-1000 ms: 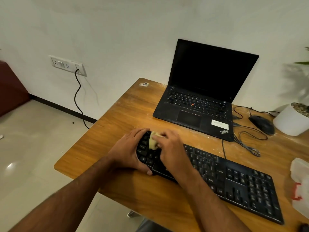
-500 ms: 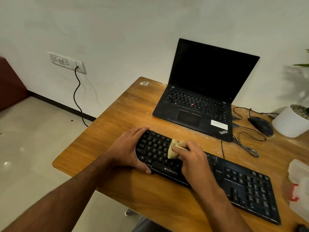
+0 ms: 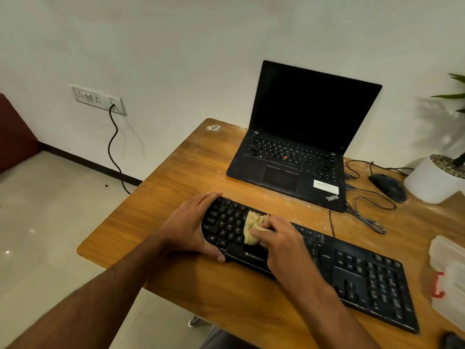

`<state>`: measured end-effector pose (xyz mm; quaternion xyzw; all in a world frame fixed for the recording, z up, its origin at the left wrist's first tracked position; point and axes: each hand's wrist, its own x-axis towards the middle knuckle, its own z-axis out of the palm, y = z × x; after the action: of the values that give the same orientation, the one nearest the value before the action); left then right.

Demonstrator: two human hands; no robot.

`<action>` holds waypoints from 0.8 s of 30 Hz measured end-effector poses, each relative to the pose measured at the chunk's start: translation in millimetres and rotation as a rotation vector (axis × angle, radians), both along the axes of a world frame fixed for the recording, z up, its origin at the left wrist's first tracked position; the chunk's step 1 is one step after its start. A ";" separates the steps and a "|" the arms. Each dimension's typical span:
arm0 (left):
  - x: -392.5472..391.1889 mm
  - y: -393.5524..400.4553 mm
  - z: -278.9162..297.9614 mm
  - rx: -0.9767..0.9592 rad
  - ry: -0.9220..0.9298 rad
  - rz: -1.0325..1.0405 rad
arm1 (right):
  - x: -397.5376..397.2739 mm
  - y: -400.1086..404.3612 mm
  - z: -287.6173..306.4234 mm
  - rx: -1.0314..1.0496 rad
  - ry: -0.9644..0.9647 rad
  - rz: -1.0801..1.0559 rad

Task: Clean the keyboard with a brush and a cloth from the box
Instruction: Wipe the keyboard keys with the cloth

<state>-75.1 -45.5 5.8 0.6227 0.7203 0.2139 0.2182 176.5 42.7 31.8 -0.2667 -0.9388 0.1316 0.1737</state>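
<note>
The wiping stage looks to be under way, judging from how things lie. The left hand [image 3: 191, 222] grips the left end of the black keyboard [image 3: 352, 273], its fingers spread over the far corner and the thumb hooked under the near edge, so it pins the board to the wooden table [image 3: 176, 177]. Just right of that hand, the right hand [image 3: 281, 238] pinches a crumpled yellowish cloth [image 3: 253, 229] between thumb and curled fingers and presses it on the letter keys, close to the keyboard's left end. The cloth covers only a small patch; the long stretch of keys to its right, with the number pad, lies uncovered, and whether those have been wiped cannot be told. No brush shows anywhere, so the brushing step cannot be judged either.

On the keyboard's near rim, just below the cloth, white lettering reads "ZEBRONICS". Beyond the keyboard stands an open laptop [image 3: 297, 152] with a dark screen; its palm rest carries "ThinkPad" at the near right corner and a white sticker whose print is too small to read. Right of the keyboard, at the frame edge, sits a clear plastic box [image 3: 450, 268] with a red clasp, probably the source of the cloth.
</note>
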 end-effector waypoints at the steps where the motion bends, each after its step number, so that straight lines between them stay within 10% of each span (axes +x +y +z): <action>1: -0.2 0.1 -0.4 -0.001 -0.002 -0.001 | 4.2 0.0 0.2 0.003 0.003 -0.018; 24: -1.7 1.8 -4.1 0.013 0.020 -0.014 | 3.9 -16.4 6.1 -0.048 -0.012 0.065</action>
<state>-76.8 -43.8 1.7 0.6313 0.7167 0.2106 0.2084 180.4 26.3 37.9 -0.2409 -0.9446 0.1581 0.1571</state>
